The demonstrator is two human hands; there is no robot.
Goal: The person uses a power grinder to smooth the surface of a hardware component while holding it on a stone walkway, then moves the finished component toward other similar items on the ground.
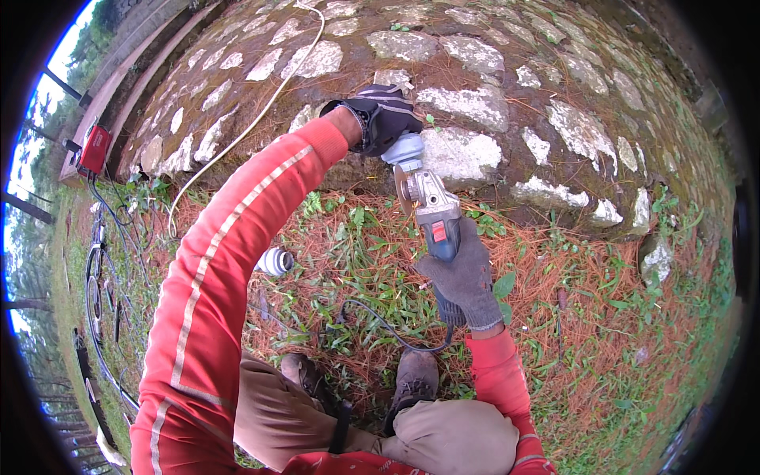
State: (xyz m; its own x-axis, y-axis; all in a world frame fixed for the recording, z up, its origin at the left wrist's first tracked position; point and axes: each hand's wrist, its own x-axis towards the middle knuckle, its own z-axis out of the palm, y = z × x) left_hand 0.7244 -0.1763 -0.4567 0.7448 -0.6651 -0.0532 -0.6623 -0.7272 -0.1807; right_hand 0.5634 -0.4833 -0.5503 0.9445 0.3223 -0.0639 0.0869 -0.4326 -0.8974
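My left hand (pixel 376 120), in a dark glove with grey stripes, is closed on a pale grey round fitting (pixel 402 149) at the edge of the stone slope. My right hand (pixel 463 273), in a grey knit glove, grips an angle grinder (pixel 434 204) by its dark blue body. The grinder's disc (pixel 405 192) is just below the fitting; I cannot tell whether they touch. A cord runs from the grinder's rear across the grass. A second grey fitting (pixel 274 262) lies on the ground beside my left forearm.
A mossy stone slope (pixel 463 107) rises ahead, with a white cable (pixel 275 96) across it. At the left are a red machine (pixel 95 149), coiled black hoses (pixel 99 277) and trees beyond. Pine needles and grass (pixel 570 301) cover the ground around my boots (pixel 414 376).
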